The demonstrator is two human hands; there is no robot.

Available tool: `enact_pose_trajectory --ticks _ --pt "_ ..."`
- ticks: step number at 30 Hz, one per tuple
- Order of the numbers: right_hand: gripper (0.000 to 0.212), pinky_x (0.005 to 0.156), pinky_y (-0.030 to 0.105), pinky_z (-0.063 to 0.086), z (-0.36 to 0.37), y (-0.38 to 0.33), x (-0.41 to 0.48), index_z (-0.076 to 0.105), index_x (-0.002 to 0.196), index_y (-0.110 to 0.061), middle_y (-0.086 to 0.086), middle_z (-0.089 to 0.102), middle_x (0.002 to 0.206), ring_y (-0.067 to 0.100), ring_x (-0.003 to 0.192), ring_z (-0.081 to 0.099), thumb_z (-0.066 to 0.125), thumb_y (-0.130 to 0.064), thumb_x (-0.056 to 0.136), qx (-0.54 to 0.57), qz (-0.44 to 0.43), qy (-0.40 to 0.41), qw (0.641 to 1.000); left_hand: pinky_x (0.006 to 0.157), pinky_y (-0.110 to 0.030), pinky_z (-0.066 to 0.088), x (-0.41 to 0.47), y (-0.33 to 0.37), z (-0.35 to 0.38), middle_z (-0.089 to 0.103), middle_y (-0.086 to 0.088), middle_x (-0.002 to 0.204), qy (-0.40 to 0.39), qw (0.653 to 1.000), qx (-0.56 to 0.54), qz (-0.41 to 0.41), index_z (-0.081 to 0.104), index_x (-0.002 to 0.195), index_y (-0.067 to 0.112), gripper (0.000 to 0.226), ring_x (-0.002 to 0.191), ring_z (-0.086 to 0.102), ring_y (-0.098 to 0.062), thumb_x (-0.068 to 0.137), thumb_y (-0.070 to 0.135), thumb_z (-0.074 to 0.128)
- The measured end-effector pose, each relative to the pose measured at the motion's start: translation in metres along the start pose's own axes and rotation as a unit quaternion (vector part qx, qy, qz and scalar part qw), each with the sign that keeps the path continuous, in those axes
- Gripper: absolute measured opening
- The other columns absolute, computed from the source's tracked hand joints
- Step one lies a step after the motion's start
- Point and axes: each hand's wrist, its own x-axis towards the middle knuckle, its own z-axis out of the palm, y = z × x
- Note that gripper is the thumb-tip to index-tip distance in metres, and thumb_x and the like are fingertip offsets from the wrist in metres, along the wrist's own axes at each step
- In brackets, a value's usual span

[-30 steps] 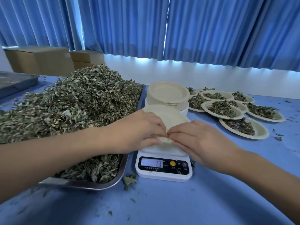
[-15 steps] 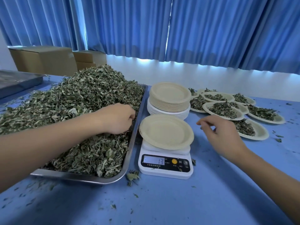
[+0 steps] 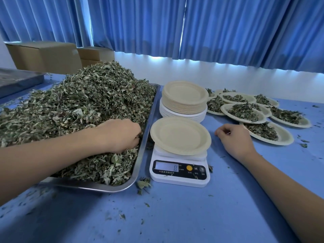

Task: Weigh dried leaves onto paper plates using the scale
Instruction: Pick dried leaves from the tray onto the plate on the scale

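Note:
A white digital scale stands on the blue table, its display reading 0. An empty beige paper plate lies on its platform. To the left, a big heap of dried leaves fills a metal tray. My left hand digs into the heap near the tray's right edge, fingers curled around leaves. My right hand rests on the table to the right of the scale, fingers loosely curled, holding nothing.
A stack of empty paper plates stands behind the scale. Several plates filled with leaves lie at the right. Cardboard boxes and another tray sit at the back left. Leaf crumbs dot the table.
Both hands left the plate on the scale. My left hand went into the leaf heap, my right hand drew off to the right. The display dropped from 13 to 0.

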Motion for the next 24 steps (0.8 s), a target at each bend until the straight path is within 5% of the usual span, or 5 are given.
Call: enact_pose_trajectory --ticks 11,15,24 --pt "0.022 0.066 0.033 0.05 -0.003 0.0 -0.005 0.072 0.078 -0.023 -0.001 0.071 0.072 0.016 0.069 0.064 0.062 -0.021 0.097 0.0 -0.013 -0.003 1.0 0.045 -0.029 0.034 0.029 -0.015 -0.021 0.053 0.002 0.055 0.219 0.97 -0.104 -0.029 0.043 0.069 0.02 0.033 0.048 0.052 -0.017 0.102 0.028 0.043" --pt "0.021 0.067 0.033 0.051 -0.003 0.001 -0.006 0.074 0.081 -0.022 -0.003 0.071 0.074 0.015 0.071 0.064 0.062 -0.02 0.098 -0.004 -0.023 -0.005 1.0 0.048 -0.034 0.042 0.037 -0.02 -0.026 0.055 -0.002 0.058 0.243 0.96 -0.135 -0.029 0.045 0.073 0.017 0.033 0.049 0.053 -0.022 0.104 0.028 0.041" --pt "0.021 0.061 0.027 0.046 -0.004 0.002 -0.007 0.074 0.08 -0.019 -0.003 0.069 0.071 0.014 0.068 0.062 0.062 -0.019 0.098 -0.015 -0.036 -0.01 0.999 0.049 -0.033 0.031 0.057 -0.036 -0.026 0.055 -0.003 0.061 0.261 0.942 -0.209 -0.032 0.044 0.077 0.016 0.032 0.053 0.051 -0.023 0.106 0.03 0.042"
